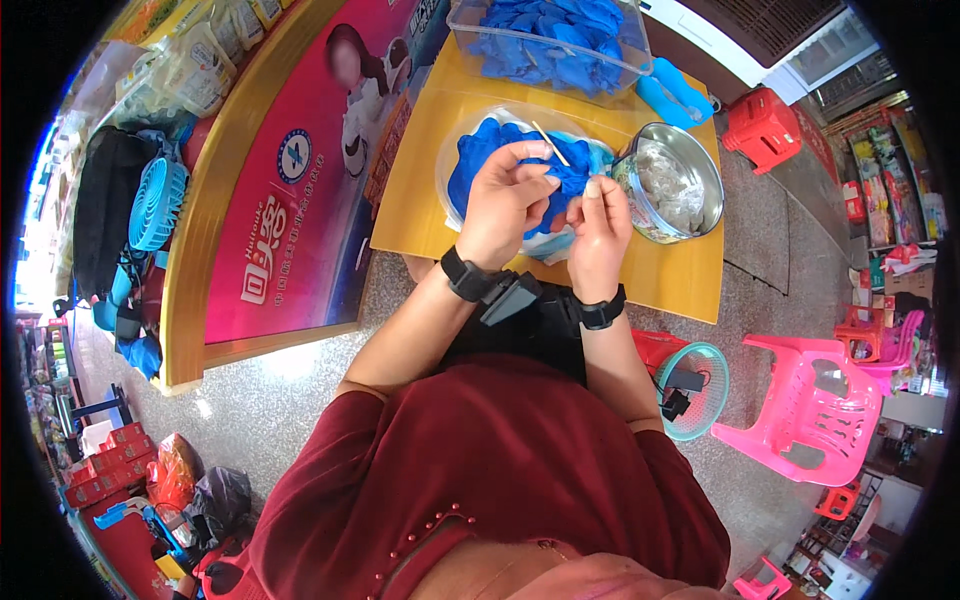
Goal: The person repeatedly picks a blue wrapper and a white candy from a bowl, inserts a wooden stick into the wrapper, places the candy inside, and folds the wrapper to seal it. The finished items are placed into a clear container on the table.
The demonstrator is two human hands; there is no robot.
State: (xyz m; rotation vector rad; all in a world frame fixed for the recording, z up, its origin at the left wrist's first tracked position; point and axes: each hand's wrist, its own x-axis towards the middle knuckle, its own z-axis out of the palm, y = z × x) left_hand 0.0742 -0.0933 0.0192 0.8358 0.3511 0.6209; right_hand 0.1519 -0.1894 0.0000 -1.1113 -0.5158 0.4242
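Note:
My left hand [510, 200] and my right hand [602, 232] are close together above a round pale basin [446, 205] of crumpled blue pieces [478, 150], thin and cloth-like. In my right hand, thumb and forefinger are pinched on the edge of a blue piece [572, 178]. The fingers of my left hand are curled at the other side of that piece, and what they grip is partly hidden. A thin wooden stick [550, 143] slants past the left fingertips; whether they hold it is unclear. Each wrist wears a black strap.
A clear plastic box [640, 62] of blue pieces stands at the table's far side. Right of the basin is a metal tin [712, 200] holding clear plastic. The yellow table [690, 290] adjoins a pink counter [270, 240]. A pink chair [800, 410] and green basket [718, 395] stand right.

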